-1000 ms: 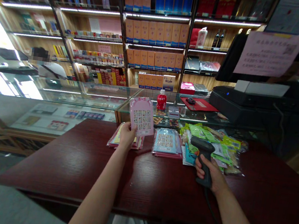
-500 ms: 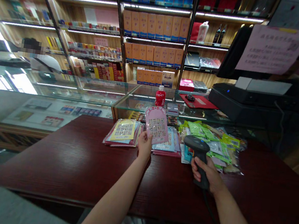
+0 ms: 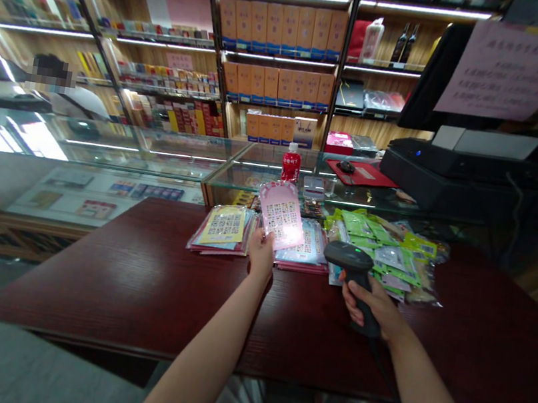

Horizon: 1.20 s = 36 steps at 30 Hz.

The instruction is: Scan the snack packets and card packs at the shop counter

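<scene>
My left hand (image 3: 261,253) pinches the bottom of a pink sticker pack (image 3: 281,215) and holds it upright over the dark red table (image 3: 134,289). My right hand (image 3: 371,304) is wrapped round the handle of a black barcode scanner (image 3: 351,262), whose head points left toward the pack. Behind the pink pack lies a stack with a blue pack on top (image 3: 309,251). Left of it sits another stack topped by a yellow pack (image 3: 223,228).
A heap of green and mixed packets (image 3: 387,253) lies right of the scanner. Glass counters (image 3: 155,151) run behind the table, with a red-labelled bottle (image 3: 291,164) and a black register (image 3: 474,178). A person (image 3: 63,93) stands far left by the shelves.
My left hand carried the pink pack from above the left stack rightward, to in front of the scanner. The right hand and scanner shifted slightly left.
</scene>
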Each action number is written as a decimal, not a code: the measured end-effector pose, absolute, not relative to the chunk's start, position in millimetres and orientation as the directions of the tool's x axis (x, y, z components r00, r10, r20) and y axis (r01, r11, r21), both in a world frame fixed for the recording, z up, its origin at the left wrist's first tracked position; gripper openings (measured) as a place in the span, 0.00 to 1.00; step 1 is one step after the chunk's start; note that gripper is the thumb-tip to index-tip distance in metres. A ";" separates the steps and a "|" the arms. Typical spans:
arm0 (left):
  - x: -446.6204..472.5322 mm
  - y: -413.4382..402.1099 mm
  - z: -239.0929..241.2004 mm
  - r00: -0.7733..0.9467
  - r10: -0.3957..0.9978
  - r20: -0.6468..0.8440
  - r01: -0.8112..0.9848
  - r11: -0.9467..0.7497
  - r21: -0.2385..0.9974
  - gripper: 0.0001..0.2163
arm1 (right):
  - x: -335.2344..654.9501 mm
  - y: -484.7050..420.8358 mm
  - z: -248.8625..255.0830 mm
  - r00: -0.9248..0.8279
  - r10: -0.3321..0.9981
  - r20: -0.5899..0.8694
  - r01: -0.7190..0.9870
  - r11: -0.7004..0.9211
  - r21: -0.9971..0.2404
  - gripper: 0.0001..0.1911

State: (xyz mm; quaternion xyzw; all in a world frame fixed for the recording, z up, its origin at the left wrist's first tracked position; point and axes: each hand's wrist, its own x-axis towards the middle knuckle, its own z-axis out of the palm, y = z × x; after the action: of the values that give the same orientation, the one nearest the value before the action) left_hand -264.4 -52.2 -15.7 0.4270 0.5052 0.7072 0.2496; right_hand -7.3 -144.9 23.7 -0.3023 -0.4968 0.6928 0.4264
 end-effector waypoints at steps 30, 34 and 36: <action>-264.2 -87.5 12.8 -0.223 0.828 0.515 0.837 -0.109 0.537 0.16 | -1.2 -138.1 26.1 -0.237 0.971 0.032 -0.487 -0.090 -0.869 0.16; -266.4 -89.7 9.5 0.011 0.889 0.458 0.841 -0.256 0.477 0.29 | -0.8 -138.2 26.4 -0.241 0.970 0.027 -0.482 -0.096 -0.871 0.17; -266.4 -88.5 7.0 0.100 0.895 0.434 0.829 -0.316 0.461 0.29 | -0.8 -138.2 26.6 -0.237 0.971 0.028 -0.487 -0.094 -0.868 0.17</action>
State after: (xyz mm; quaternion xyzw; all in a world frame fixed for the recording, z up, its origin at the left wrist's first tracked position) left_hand -266.4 -88.5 7.0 0.7401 0.5826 0.3323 0.0497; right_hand -0.8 -138.2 26.6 -0.3008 -0.4024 0.6757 0.5395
